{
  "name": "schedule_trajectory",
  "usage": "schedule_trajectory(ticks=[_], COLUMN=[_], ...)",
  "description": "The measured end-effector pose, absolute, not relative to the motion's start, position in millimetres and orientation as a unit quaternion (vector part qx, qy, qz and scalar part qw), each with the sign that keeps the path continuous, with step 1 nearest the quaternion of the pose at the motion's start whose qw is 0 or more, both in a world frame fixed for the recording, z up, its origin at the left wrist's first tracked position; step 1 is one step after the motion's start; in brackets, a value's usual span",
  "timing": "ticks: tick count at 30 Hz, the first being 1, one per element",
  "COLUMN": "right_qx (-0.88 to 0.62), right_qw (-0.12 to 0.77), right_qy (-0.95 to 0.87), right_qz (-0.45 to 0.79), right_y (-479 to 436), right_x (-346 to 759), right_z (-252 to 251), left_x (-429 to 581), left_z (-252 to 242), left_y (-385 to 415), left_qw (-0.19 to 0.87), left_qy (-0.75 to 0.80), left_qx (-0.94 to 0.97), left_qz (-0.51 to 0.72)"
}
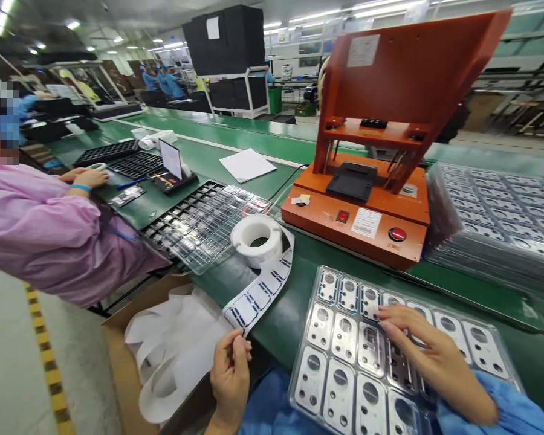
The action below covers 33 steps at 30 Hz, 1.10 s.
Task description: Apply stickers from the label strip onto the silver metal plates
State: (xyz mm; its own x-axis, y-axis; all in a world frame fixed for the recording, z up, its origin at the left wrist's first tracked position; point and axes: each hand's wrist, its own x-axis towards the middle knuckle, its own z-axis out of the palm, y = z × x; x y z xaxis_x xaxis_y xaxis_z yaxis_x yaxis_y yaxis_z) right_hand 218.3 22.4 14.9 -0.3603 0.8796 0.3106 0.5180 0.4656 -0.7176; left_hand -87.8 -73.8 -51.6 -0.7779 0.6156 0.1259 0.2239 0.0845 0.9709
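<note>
By the orange metal press [399, 96], white paper labels [366, 223] are carried (their writing unreadable). Over the clear tray [305, 337] of silver plates [344, 334], the right hand [428, 350] is stretched palm-down, its grip untellable; left of it, the white printed strip [263, 290] is pinched at its end by the curled left hand [231, 367].

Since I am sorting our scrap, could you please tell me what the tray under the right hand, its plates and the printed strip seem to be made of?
Tray: probably clear, glossy plastic, judging by its see-through, light-catching rim.
Plates: likely metal, silvery and shiny, though coated plastic is possible.
Strip: smooth white paper or film; it bends thinly, but which remains unclear.
</note>
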Motion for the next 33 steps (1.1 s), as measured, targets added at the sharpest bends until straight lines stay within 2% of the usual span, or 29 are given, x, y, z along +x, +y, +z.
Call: schedule_trajectory(ticks=[4,9,14,20,25,33], right_qx=[-0.432,-0.393,-0.358,-0.299,-0.28,-0.265], right_qw=[0.307,0.224,0.144,0.099,0.079,0.08], right_qy=[-0.795,-0.83,-0.845,-0.864,-0.866,-0.874], right_qz=[0.296,0.324,0.37,0.392,0.406,0.4], right_y=[14.0,7.2,3.4,2.0,1.1,1.5], right_x=[223.8,207.3,174.8,148.6,132.6,114.6], right_z=[37.8,61.9,70.2,77.7,70.9,56.2], left_x=[-121.3,-130.8,-117.7,-125.5,-128.6,-139.1], left_z=[-101.6,-132.5,-136.9,-141.4,-141.7,-138.9], left_y=[-85.7,-78.7,-75.4,-81.8,-79.2,-64.7], left_qw=[0.18,0.299,0.358,0.404,0.464,0.412], left_qy=[0.762,0.753,0.719,0.687,0.596,0.545], left_qx=[0.103,-0.034,-0.06,-0.177,-0.241,-0.196], left_qz=[0.614,0.585,0.593,0.578,0.61,0.703])
